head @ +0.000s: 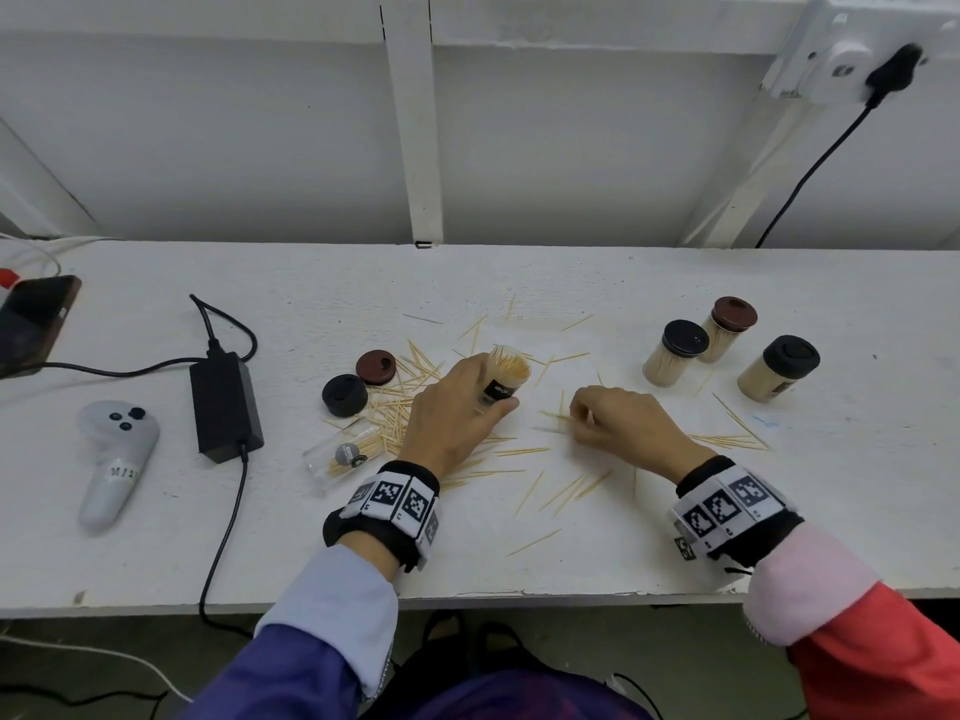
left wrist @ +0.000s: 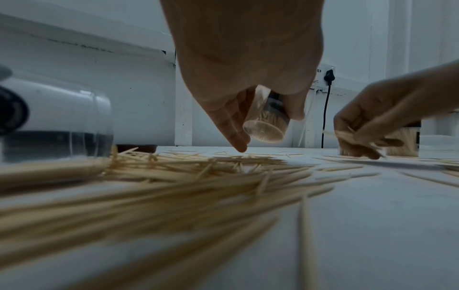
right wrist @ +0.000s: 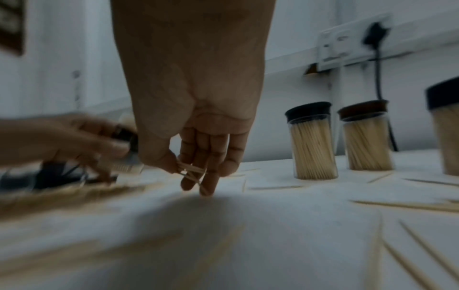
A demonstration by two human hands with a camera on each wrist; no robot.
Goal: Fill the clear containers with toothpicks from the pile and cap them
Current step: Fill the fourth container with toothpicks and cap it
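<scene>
On the tabletop point(head: 519, 563), left hand point(head: 452, 407) grips a near-full container point(head: 506, 376), tilted to receive sticks; right hand point(head: 618, 420) pinches toothpicks point(right wrist: 191, 169) just beside it. Pile point(head: 400, 407) lies left.

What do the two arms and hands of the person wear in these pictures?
Both hands are bare. The left hand has a black wristband with square black-and-white markers, then a pale blue cuff over a dark blue-purple sleeve. The right hand has a similar marker wristband, then a pale pink cuff over a red sleeve.
</scene>
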